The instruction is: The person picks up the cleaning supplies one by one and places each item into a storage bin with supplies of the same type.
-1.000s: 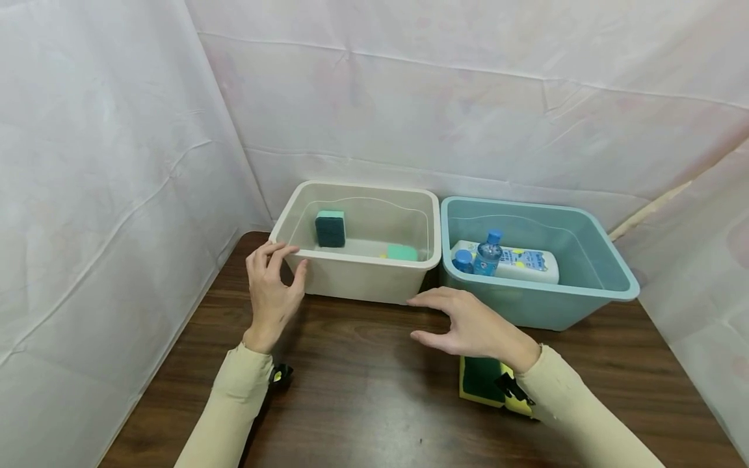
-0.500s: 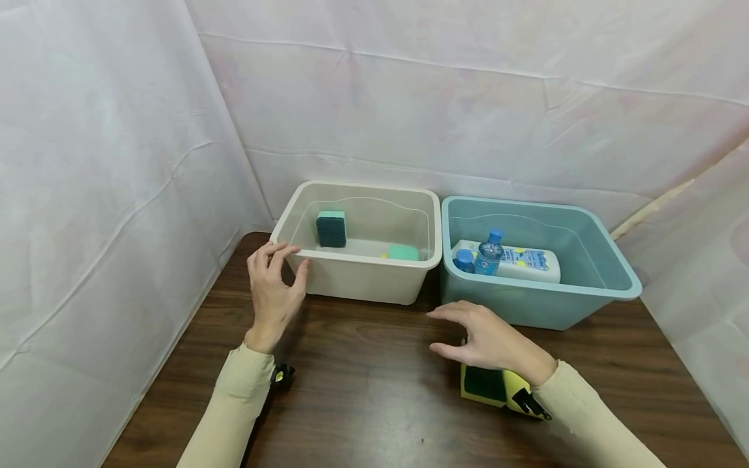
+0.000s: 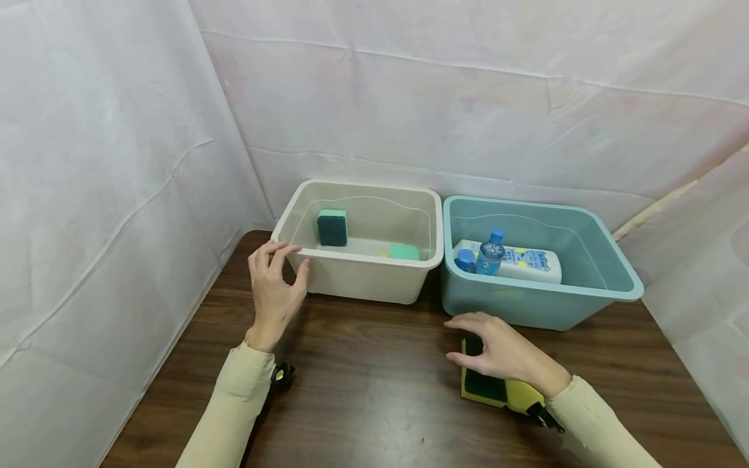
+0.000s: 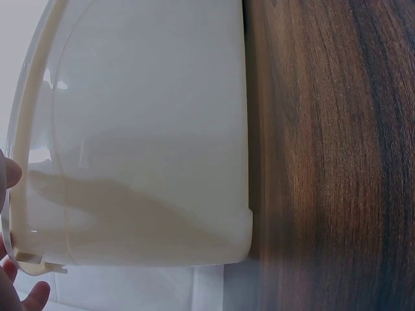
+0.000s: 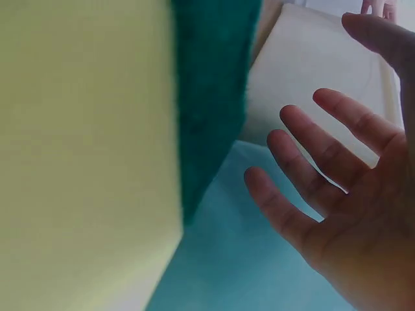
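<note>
My left hand grips the near left corner of the cream bin's rim, fingers over the edge and thumb in front; the left wrist view shows fingertips past the rim. Hovering over the yellow-and-green sponges on the table, my right hand has its fingers apart and holds nothing. One sponge shows its dark green pad, the other a yellow side. Close up in the right wrist view is a sponge beside my spread hand.
Inside the cream bin are a dark-faced sponge standing upright and a mint piece. The blue bin to its right holds a white bottle and blue-capped bottles. White curtains hang behind.
My right hand has moved right and toward me, from in front of the cream bin to over the sponges. The left hand has stayed at the rim.
</note>
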The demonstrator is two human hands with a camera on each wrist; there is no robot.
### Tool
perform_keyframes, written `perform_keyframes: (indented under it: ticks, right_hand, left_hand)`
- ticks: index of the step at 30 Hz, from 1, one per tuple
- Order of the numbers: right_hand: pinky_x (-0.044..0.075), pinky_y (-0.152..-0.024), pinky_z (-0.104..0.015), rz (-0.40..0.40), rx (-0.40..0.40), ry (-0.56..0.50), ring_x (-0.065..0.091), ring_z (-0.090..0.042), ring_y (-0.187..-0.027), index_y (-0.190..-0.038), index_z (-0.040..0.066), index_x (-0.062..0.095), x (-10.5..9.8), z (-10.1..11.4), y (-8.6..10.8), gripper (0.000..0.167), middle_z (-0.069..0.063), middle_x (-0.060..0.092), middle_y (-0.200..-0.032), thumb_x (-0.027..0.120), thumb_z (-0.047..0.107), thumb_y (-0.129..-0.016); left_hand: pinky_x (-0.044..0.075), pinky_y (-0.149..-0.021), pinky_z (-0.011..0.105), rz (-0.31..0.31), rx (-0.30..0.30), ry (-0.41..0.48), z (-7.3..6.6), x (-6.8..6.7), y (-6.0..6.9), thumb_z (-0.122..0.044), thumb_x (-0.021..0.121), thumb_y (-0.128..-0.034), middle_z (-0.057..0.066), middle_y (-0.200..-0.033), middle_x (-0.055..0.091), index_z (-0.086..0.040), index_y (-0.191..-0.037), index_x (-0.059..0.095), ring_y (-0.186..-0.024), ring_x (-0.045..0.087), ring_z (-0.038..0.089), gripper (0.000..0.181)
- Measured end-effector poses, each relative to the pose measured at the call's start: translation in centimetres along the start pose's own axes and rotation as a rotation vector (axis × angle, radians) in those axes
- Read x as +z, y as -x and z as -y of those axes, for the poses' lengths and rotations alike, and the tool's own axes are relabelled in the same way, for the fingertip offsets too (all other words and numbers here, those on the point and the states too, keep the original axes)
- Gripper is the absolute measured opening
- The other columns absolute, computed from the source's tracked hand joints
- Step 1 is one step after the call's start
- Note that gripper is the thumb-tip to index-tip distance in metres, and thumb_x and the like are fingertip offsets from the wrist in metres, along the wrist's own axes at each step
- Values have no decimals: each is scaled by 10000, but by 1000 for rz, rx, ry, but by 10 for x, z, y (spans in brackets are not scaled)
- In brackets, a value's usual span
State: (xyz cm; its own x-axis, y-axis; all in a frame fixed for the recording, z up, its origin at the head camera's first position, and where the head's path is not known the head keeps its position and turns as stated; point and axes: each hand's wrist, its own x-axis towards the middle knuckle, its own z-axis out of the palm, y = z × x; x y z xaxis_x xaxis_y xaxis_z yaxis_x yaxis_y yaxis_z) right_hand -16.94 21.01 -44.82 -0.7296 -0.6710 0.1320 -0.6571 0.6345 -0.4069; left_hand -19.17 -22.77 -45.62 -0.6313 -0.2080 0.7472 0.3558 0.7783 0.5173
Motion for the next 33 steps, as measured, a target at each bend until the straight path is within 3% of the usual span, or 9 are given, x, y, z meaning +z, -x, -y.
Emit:
perform_keyframes:
  ticks: [7, 19, 33]
  right_hand:
    - [580, -1019, -517, 7, 41, 22, 694, -255, -1244, -1330, 148, 745, 4, -9, 15, 539, 21, 733, -1344, 780, 524, -946]
    - [599, -970, -519, -64, 48, 42, 716, -259, -1191, -1289, 139, 766, 12, -21, 37, 509, -2, 756, -1287, 862, 438, -889]
    - [591, -953, -562, -95, 114, 65, 688, -318, -1234, -1294, 142, 761, 14, -21, 61, 567, -70, 701, -1372, 874, 490, -862]
  left_hand:
    - [394, -1140, 629, -1, 7, -3, 1, 1, -1, -230, 787, -964, 240, -1350, 595, -60, -1209, 742, -1382, 453, 471, 302]
    - [394, -1132, 632, -4, -1, -2, 1, 0, 1, -214, 792, -955, 239, -1352, 600, -57, -1201, 745, -1376, 458, 477, 296]
    - [393, -1117, 637, -30, 14, 12, 2, 3, 0, -180, 811, -932, 253, -1332, 605, -49, -1190, 749, -1358, 464, 490, 296]
